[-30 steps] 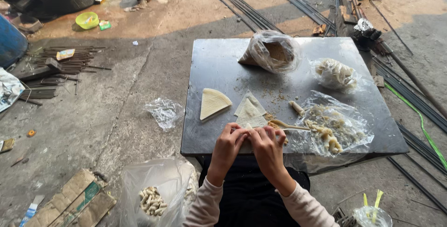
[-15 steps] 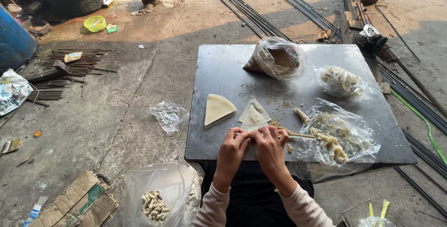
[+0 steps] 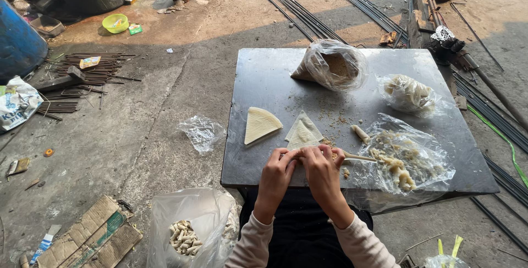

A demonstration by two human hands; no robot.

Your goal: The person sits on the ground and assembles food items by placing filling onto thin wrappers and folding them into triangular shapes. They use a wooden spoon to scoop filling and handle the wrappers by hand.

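Note:
My left hand [image 3: 276,174] and my right hand [image 3: 320,170] are pressed together at the near edge of a dark metal sheet [image 3: 264,75], fingers closed around a small pale wrapper that is mostly hidden. A thin wooden stick [image 3: 360,158] pokes out to the right of my right hand. Just beyond my fingers lies a triangular wrapper [image 3: 303,132], with a stack of wedge-shaped wrappers [image 3: 259,124] to its left. A rolled piece [image 3: 361,133] rests by a flattened plastic bag holding several rolled pieces [image 3: 404,161].
A plastic bag of brown filling [image 3: 331,65] and a bag of pale pieces [image 3: 408,93] sit at the far side. On the ground lie a bag of finished rolls [image 3: 187,235], crumpled plastic [image 3: 201,132], cardboard [image 3: 91,235], steel rods [image 3: 297,9], a green bowl [image 3: 115,23].
My hands stay together at the sheet's near edge, working the small wrapper. The view has shifted slightly; nothing else on the sheet has moved.

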